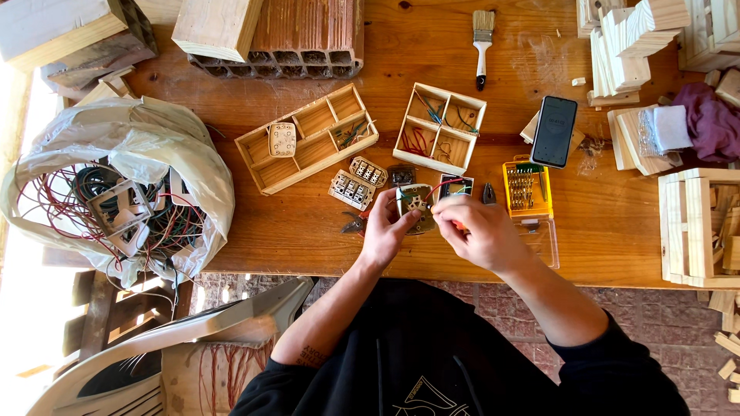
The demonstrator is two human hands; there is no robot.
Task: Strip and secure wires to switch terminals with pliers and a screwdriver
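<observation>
Right hand (479, 231): you are pinching a small red-handled tool against the switch module (417, 206).
Left hand (385, 229): you are gripping the module's left edge.
Module location: it is sitting above the wooden table (308, 231), near the yellow bit case (527, 187).

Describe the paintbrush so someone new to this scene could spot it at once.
Start at the wooden table and go to its far edge, right of the hollow red brick. The paintbrush lies there alone, bristles pointing away from the person. Its white handle with a black tip sets it apart from the bare wood blocks nearby.
</observation>
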